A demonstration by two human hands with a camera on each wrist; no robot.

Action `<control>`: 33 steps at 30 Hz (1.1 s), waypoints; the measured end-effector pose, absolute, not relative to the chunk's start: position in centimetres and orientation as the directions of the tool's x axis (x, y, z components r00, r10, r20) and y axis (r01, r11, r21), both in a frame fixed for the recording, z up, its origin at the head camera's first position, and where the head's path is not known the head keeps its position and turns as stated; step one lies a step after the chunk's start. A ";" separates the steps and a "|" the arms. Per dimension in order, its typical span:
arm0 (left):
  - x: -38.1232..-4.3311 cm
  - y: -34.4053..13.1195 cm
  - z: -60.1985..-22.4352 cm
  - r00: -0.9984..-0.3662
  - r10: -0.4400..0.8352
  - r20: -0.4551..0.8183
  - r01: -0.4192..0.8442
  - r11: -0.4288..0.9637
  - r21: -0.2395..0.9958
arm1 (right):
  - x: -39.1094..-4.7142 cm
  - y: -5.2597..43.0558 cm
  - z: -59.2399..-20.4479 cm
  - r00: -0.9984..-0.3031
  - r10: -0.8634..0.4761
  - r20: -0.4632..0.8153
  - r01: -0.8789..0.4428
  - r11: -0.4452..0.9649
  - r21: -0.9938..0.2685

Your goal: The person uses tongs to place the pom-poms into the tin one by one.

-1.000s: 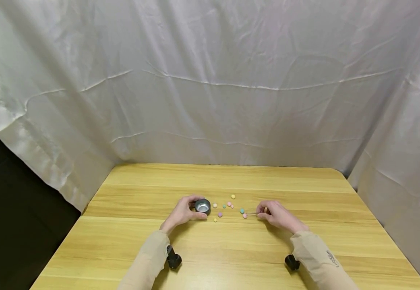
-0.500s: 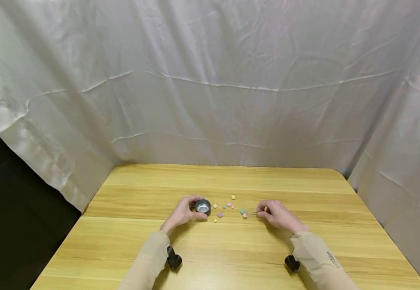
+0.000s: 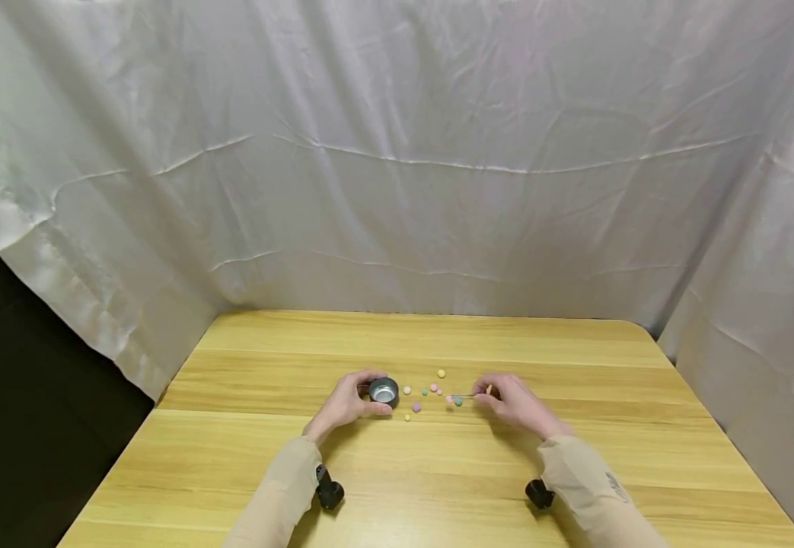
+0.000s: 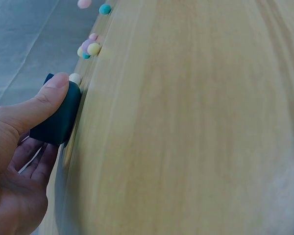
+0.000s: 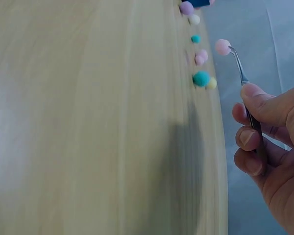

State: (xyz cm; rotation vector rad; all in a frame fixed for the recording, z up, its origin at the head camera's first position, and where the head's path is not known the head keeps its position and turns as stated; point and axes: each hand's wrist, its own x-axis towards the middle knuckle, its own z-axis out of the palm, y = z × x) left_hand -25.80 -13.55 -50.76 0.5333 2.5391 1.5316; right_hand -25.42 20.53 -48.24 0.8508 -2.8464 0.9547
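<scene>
My left hand (image 3: pixel 345 400) holds a small dark round dish (image 3: pixel 384 391) with a silvery inside, thumb on the near side and fingers on the far side. In the left wrist view the dish's dark wall (image 4: pixel 60 120) stands on the tabletop. Bent-tip tweezers (image 5: pixel 241 71) are pinched between the thumb and fingers of my right hand (image 3: pixel 514 401). Their tips grip a pink pom-pom (image 5: pixel 222 47), raised off the table. Below it sits a teal pom-pom (image 5: pixel 201 78). Other small pom-poms lie between the hands, among them a purple one (image 3: pixel 416 407).
A yellow pom-pom (image 3: pixel 441 374) lies farthest back, and a smaller yellow one (image 3: pixel 407 417) lies nearest the front. The wooden table (image 3: pixel 266 472) ends at a pale hanging curtain (image 3: pixel 438 228). Black cameras sit on both wrists.
My right hand has moved a little left and up, lifting the pink pom-pom in the tweezers from beside the teal one. The left hand and dish have stayed in place.
</scene>
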 end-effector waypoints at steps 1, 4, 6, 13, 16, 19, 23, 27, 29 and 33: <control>-25.8 -13.5 -50.8 -0.929 0.362 0.072 0.233 0.422 0.876 | -25.5 20.3 -48.2 -0.850 -0.492 0.189 -0.506 0.659 -0.557; -25.8 -13.5 -50.7 -0.930 0.360 0.074 0.232 0.418 0.878 | -25.6 19.6 -48.0 -0.849 -0.494 0.189 -0.505 0.650 -0.568; -25.8 -13.5 -50.8 -0.930 0.361 0.074 0.233 0.421 0.877 | -25.8 19.1 -47.9 -0.844 -0.499 0.197 -0.513 0.641 -0.572; -25.8 -13.6 -50.9 -0.927 0.367 0.076 0.236 0.414 0.879 | -26.4 17.2 -47.8 -0.816 -0.525 0.241 -0.558 0.608 -0.564; -25.9 -13.6 -50.9 -0.927 0.366 0.077 0.236 0.412 0.880 | -26.6 16.3 -47.6 -0.825 -0.519 0.223 -0.540 0.613 -0.577; -26.0 -13.7 -51.0 -0.928 0.364 0.074 0.233 0.415 0.879 | -26.7 15.4 -47.6 -0.830 -0.515 0.212 -0.529 0.611 -0.589; -26.0 -13.8 -51.1 -0.924 0.374 0.082 0.244 0.411 0.878 | -26.9 14.3 -47.6 -0.832 -0.512 0.215 -0.528 0.609 -0.592; -26.0 -13.8 -51.1 -0.919 0.383 0.095 0.259 0.403 0.878 | -27.1 13.3 -47.8 -0.832 -0.509 0.219 -0.528 0.607 -0.594; -26.1 -13.8 -51.1 -0.919 0.383 0.091 0.252 0.397 0.883 | -27.1 13.0 -47.8 -0.829 -0.511 0.228 -0.536 0.606 -0.588; -26.0 -13.7 -51.0 -0.925 0.372 0.076 0.230 0.390 0.892 | -27.3 12.4 -47.9 -0.823 -0.517 0.236 -0.545 0.598 -0.588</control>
